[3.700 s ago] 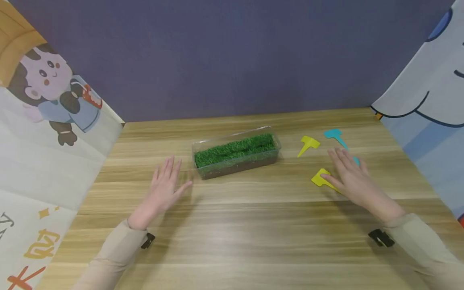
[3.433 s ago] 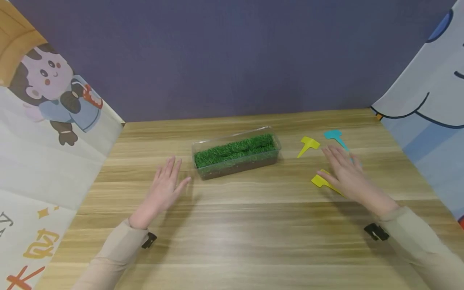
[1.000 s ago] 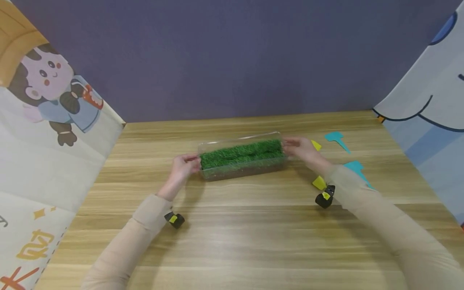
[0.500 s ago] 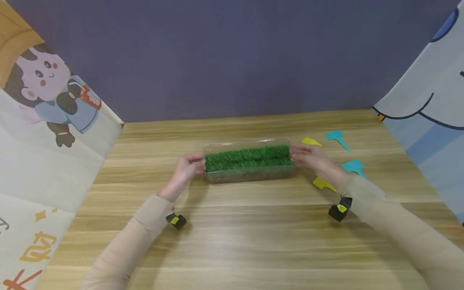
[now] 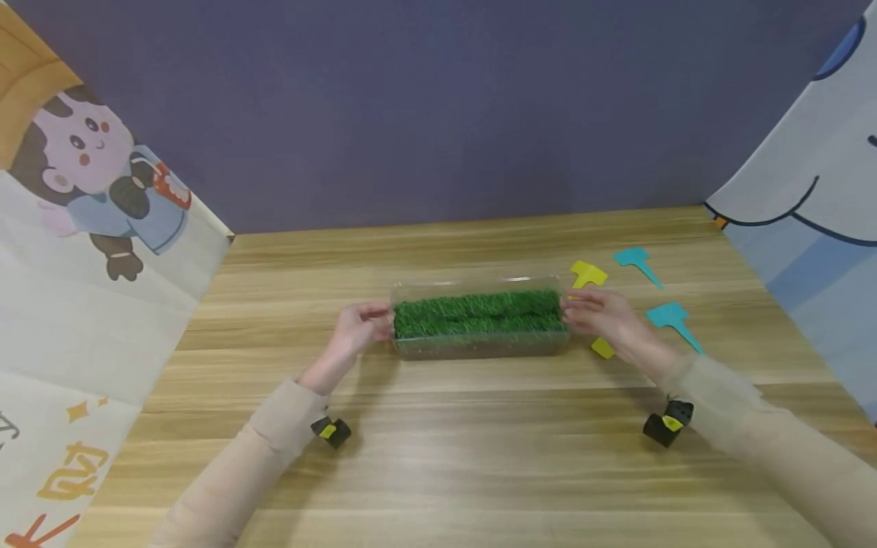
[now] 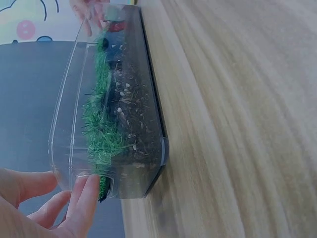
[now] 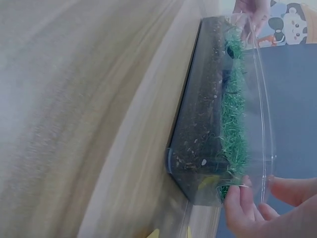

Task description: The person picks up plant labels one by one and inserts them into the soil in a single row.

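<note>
A clear plastic box (image 5: 479,348), long and narrow, has dark soil and small pale stones low inside, with green artificial grass (image 5: 479,313) in two strips on top. My left hand (image 5: 355,329) grips its left end. In the left wrist view the fingertips (image 6: 91,186) press at a cutout in the end wall. At the opposite end my right hand (image 5: 611,320) holds the box the same way, with the thumb (image 7: 290,190) near the rim in the right wrist view. The box is upright and low over the wooden table (image 5: 445,441).
Right of the box lie T-shaped plant labels: a yellow label (image 5: 588,272) behind my right hand, another yellow label (image 5: 602,348) partly covered by it, a blue label (image 5: 633,257) farther back and another blue label (image 5: 670,313) near my sleeve. A dark wall panel (image 5: 438,114) borders the table's back.
Both hands, earlier spread flat above the table, have taken hold of the box ends. The box has moved right and nearer to me, and its slant has straightened out.
</note>
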Demonstrator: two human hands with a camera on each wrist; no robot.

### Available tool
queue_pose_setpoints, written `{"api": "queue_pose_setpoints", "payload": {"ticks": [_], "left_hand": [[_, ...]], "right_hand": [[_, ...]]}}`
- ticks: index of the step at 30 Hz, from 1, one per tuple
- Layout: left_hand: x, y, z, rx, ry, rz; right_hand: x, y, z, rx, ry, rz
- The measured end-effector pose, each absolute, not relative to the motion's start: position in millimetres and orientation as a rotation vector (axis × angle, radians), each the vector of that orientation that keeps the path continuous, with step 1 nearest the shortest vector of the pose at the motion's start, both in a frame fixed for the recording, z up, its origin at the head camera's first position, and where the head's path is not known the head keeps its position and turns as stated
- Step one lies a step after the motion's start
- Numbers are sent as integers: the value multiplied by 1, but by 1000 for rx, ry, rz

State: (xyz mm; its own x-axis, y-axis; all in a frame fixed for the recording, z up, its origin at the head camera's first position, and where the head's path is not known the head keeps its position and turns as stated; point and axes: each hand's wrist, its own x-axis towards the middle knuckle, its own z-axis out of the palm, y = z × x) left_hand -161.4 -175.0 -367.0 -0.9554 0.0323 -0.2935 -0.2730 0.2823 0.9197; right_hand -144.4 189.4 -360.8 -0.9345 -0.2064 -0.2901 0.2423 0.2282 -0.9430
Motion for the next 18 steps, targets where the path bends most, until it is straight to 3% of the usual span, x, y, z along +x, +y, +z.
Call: {"api": "queue_pose_setpoints", "payload": {"ticks": [18], "left_hand": [[-145,-174,-370,-207,2284,1747]], "right_hand": [[-121,193,-365,59,2191,-1763]]}}
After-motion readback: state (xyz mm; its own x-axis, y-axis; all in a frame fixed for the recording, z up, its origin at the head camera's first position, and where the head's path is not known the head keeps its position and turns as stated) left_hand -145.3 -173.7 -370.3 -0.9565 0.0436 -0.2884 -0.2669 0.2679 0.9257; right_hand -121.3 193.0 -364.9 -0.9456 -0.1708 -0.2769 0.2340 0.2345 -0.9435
